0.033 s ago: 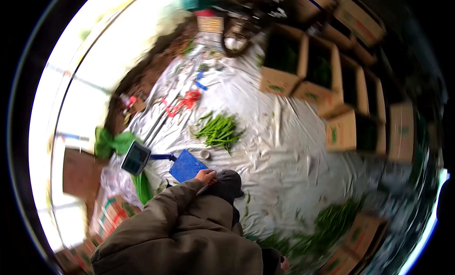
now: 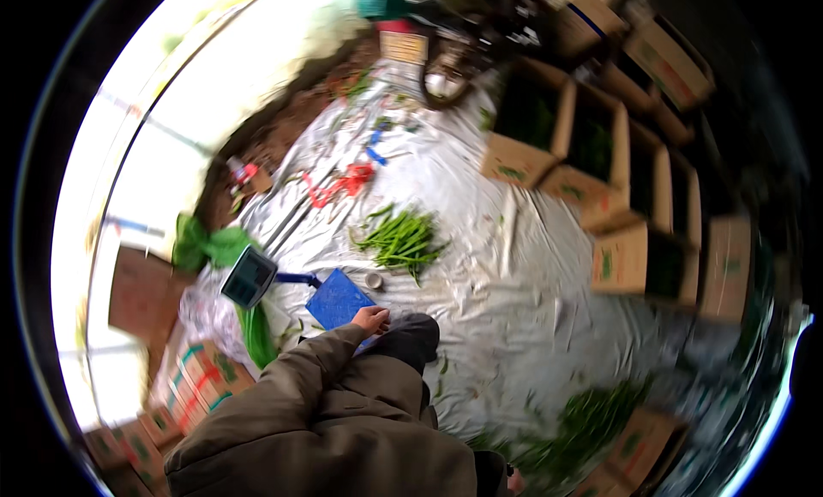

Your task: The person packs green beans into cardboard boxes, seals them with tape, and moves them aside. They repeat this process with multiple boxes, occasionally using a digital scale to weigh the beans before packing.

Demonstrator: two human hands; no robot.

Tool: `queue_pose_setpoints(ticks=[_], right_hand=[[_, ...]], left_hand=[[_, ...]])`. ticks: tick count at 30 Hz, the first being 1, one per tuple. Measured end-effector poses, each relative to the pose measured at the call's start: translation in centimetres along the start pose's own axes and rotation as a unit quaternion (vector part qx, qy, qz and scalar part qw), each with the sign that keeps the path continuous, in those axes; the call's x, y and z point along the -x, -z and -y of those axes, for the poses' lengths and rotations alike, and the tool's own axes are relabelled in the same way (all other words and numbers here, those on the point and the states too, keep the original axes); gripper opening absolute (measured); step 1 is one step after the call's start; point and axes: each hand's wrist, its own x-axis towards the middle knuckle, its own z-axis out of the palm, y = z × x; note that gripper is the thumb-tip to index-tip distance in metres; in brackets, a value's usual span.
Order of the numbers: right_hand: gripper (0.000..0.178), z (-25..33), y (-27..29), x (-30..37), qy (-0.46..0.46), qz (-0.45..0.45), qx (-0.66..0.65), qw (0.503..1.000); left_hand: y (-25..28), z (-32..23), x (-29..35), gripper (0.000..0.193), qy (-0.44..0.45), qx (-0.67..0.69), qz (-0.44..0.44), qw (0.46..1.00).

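My left hand (image 2: 373,320) hangs beside my dark-trousered knee (image 2: 413,338), over the near right corner of a blue scale platform (image 2: 338,298). Its fingers are loosely bent and somewhat apart, with nothing visible in them. A display head (image 2: 249,277) joins the platform by a blue arm. A small round pale object (image 2: 374,281) sits at the platform's far right corner. Beyond it lies a loose heap of long green peppers (image 2: 400,238) on a white sheet (image 2: 480,278). Only a sliver of my right hand (image 2: 514,480) shows at the lower edge; its fingers are hidden.
Open cardboard boxes (image 2: 621,255) with dark green contents stand at the right. More greenery (image 2: 591,420) lies near right beside another box (image 2: 645,446). Red strips (image 2: 347,182), a green bag (image 2: 214,242) and stacked boxes (image 2: 201,377) line the left. A wheeled vehicle (image 2: 446,81) stands far back.
The view has turned slightly, so the far boxes and vehicle sit lower and farther right in the picture. My left hand stays beside the knee and scale.
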Motion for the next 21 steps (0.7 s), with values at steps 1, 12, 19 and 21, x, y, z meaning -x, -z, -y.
queue_pose_setpoints(ticks=[1, 12, 19, 21], right_hand=[[0.009, 4.6, -2.5, -0.9, 0.013, 0.009, 0.03, 0.999], [0.02, 22.4, -23.3, -9.5, -0.034, 0.325, 0.233, 0.916], [0.014, 21.5, -29.7, -4.7, 0.155, 0.289, 0.368, 0.87], [0.015, 21.3, -29.3, -2.7, 0.182, 0.232, 0.373, 0.88]], left_hand=[[1.7, 1.3, -0.5, 0.028, -0.016, -0.015, -0.058, 0.998], [5.4, 18.1, 3.7, 0.056, 0.158, 0.34, -0.204, 0.904], [16.7, 17.3, 10.6, 0.082, -0.023, 0.605, -0.347, 0.716], [18.8, 14.6, 11.2, 0.09, -0.075, 0.662, -0.352, 0.657]])
